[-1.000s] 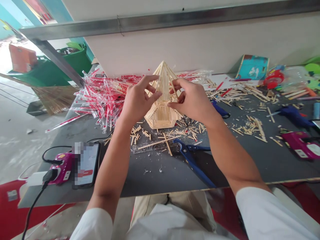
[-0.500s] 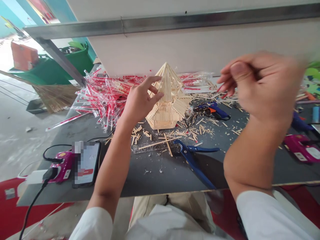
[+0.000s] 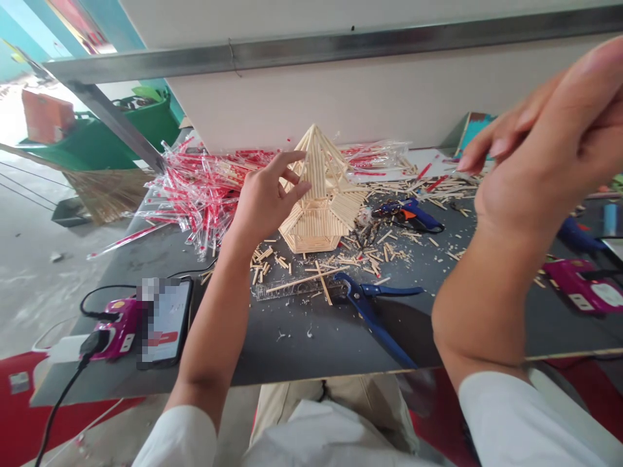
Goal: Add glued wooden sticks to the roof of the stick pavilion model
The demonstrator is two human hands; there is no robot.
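Note:
A small pavilion-like model of thin pale wooden sticks point(image 3: 316, 224), with a pointed roof and a six-sided base, stands on the dark table. My left hand point(image 3: 267, 204) reaches to its roof, thumb and fingers closed on the left side of a roof panel. Raised at the right, away from the model, my right hand point(image 3: 545, 139) has its fingers spread, and I see nothing held in it. In front of the model lie a clear ruler point(image 3: 287, 289) with loose sticks across it and a blue-handled cutter point(image 3: 372, 308). A blue glue gun point(image 3: 413, 214) rests right of the model.
Red-and-clear plastic wrappers point(image 3: 199, 188) are heaped at the back left. Stick offcuts point(image 3: 382, 256) litter the table. A phone point(image 3: 170, 318) and a purple power adapter point(image 3: 119, 324) lie front left; another purple adapter point(image 3: 579, 285) is at right. A metal bar point(image 3: 311, 55) spans the back.
My right hand has moved up and right, turning so that its fingers spread. My left hand stays at the model's roof. The view has shifted slightly.

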